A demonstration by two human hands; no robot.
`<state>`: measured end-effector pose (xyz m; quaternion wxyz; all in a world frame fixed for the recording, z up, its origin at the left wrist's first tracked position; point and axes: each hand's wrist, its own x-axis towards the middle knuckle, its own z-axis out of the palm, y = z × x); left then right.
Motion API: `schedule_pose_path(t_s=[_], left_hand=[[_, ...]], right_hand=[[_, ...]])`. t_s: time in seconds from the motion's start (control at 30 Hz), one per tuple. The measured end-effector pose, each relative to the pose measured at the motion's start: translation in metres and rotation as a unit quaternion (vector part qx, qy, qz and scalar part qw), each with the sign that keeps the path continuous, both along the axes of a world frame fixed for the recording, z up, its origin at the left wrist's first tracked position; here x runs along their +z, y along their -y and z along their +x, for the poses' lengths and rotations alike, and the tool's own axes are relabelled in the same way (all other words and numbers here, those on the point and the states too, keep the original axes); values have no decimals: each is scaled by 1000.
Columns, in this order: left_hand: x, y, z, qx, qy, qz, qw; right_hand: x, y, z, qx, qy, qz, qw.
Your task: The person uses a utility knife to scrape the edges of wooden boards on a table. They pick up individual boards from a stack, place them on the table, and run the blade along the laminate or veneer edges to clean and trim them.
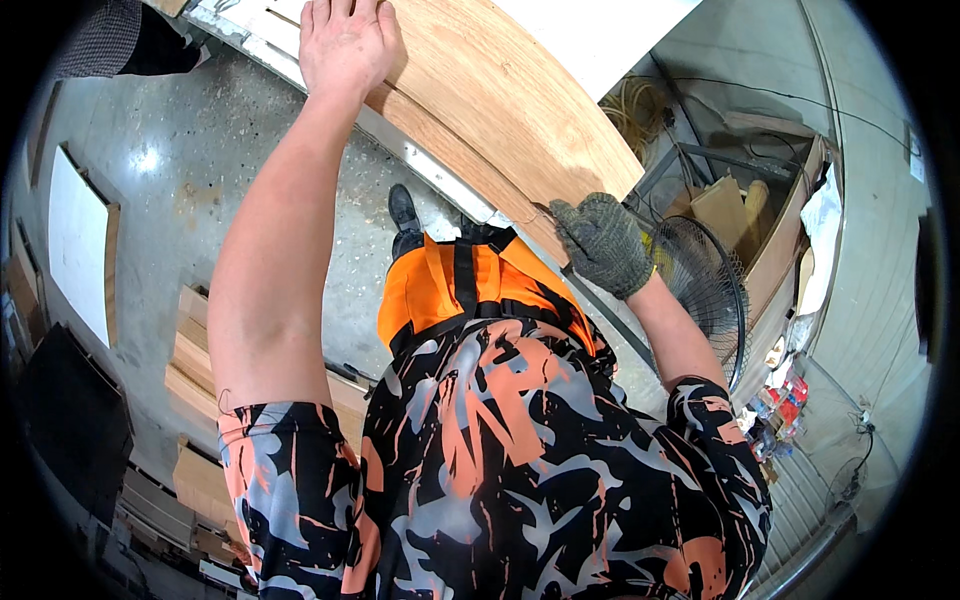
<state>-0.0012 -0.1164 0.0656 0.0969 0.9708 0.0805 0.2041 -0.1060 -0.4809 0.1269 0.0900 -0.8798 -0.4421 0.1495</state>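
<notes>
1. The bare left hand (345,42) lies flat, fingers spread open, on the far part of a wood-grain panel (500,100) that rests on a metal-edged workbench (420,165).
2. The right hand (600,245), in a grey knit glove, is closed around the near corner of the panel, where a thin dark strip or tool juts out; what it is cannot be told.
3. The work looks to be at the stage of steadying or shifting the panel along the bench; a further move would call for even pressure from both hands so the board does not slip off the edge.
4. A caged fan (705,285) stands just beside the gloved hand, close enough to snag.
5. Stacked wood offcuts (195,350) lie on the floor left.
</notes>
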Motion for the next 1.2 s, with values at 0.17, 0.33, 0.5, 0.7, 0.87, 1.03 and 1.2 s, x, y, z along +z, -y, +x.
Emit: schedule_pose_path(t_s=[0.17,0.33,0.5,0.7,0.87,1.03,1.2], left_hand=[[-6,-1,1,5,6,20,1000],[-4,-2,1,0,6,21,1000],[-2,-1,1,-2,10,33,999],[1,1,1,0,1,24,1000],[0,-1,0,-1,3,19,1000],[1,0,-1,-4,3,13,1000],[0,0,-1,0,4,18,1000]], right_hand=[[-2,-3,-1,5,29,2,1000],[6,0,-8,9,12,-58,998],[3,19,-21,-8,18,-45,999],[1,33,-29,-7,50,-1,999],[-1,32,-28,-11,41,37,998],[7,20,-21,-18,5,-32,999],[1,23,-21,-25,20,-7,999]])
